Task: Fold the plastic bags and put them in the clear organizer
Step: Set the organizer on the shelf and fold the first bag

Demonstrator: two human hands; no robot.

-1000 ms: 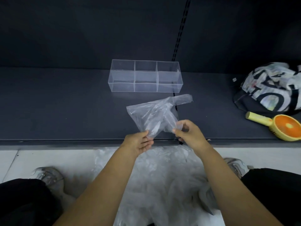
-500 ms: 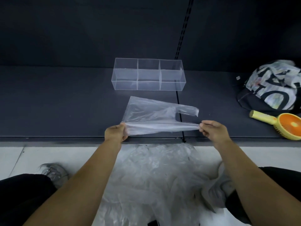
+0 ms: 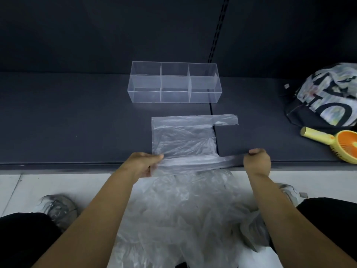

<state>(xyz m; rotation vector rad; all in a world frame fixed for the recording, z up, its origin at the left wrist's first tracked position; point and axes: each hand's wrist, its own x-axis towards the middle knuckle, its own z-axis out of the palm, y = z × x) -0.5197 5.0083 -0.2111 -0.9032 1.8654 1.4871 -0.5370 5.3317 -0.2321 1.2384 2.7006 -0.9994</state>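
Observation:
A clear plastic bag (image 3: 183,138) lies spread flat on the dark shelf (image 3: 77,122), its far handle pointing right. My left hand (image 3: 145,162) pinches the bag's near left corner. My right hand (image 3: 257,161) grips the near handle, stretched taut along the shelf's front edge. The clear organizer (image 3: 174,83), with three empty compartments, stands behind the bag near the back of the shelf. A loose heap of more clear bags (image 3: 189,213) lies on the floor between my knees.
An orange and yellow handheld fan (image 3: 336,141) lies at the shelf's right edge. Behind it sits a black and white patterned bag (image 3: 326,97). White floor tiles (image 3: 48,184) run below the shelf, with a shoe on either side.
The bag went from a bunched shape held between close hands to being pulled wide. It now lies flat on the shelf, and my hands have moved apart and lowered to the front edge.

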